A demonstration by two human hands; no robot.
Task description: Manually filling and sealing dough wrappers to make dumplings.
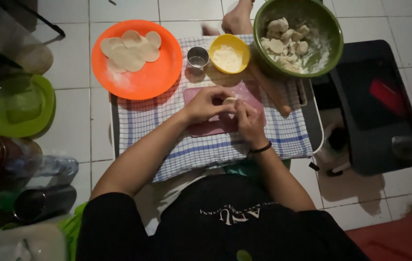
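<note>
Pinching a small dough piece [228, 101] mid-frame, the left hand [207, 104] and right hand [248, 121] sit close together; gentle, even squeezes over the pink board [201, 126] seem best.

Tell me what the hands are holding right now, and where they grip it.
A small piece of pale dough, pinched at its edges between the fingertips of the left hand and right hand, above the pink board.

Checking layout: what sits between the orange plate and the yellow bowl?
In the head view, a small metal cup stands on the checked cloth between the orange plate and the yellow bowl.
</note>
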